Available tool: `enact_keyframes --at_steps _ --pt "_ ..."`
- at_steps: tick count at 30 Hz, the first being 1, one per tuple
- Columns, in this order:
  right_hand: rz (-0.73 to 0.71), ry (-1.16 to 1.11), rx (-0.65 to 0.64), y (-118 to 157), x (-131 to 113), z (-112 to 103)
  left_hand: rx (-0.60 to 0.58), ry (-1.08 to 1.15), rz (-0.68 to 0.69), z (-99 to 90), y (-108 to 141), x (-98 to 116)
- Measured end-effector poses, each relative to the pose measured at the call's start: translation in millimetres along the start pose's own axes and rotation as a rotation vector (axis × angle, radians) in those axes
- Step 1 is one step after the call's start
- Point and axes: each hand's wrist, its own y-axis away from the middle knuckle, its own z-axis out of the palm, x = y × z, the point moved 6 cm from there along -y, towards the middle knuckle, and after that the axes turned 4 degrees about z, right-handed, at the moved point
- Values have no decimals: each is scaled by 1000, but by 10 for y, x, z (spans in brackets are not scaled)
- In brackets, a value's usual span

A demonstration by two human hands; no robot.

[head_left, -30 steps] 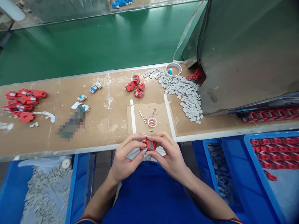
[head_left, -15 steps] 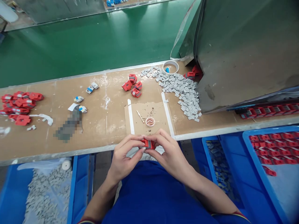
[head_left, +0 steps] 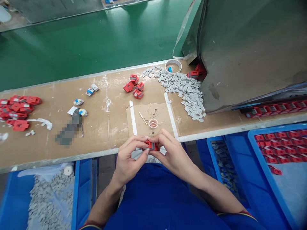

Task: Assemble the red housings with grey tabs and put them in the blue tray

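Between my two hands, at the bench's front edge, is a small red plastic part (head_left: 151,145) with a grey band. My left hand (head_left: 131,157) pinches its left end between thumb and fingers. On the other end, the fingers and thumb of my right hand (head_left: 170,154) are closed. Fingertips cover much of the part. Just beyond the hands stands a small round cup (head_left: 153,123) with a thin stick across it. A pale stick (head_left: 143,118) lies to its left on a cardboard sheet (head_left: 158,110) between two white tape strips.
Several red parts (head_left: 137,93) sit beyond the sheet, with more heaped (head_left: 18,108) at far left. Small grey pieces (head_left: 189,89) spread beside a tape roll (head_left: 173,66). A large metal housing (head_left: 251,57) blocks the right. Blue bins (head_left: 75,191) flank me; one tray (head_left: 251,140) holds red parts.
The view has shifted slightly, so the bench items sit a little further left and up. Both hands keep hold of the red part, which looks slightly turned, with the left fingers shifted on it.
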Motion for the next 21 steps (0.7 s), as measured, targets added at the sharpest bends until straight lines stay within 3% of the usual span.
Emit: enact_keyframes --at_steps 10,21 --pt "90 -130 -29 -44 -25 -68 -14 81 -61 -41 6 -51" --pt "-44 52 44 114 -120 -9 34 175 -81 16 77 -48"
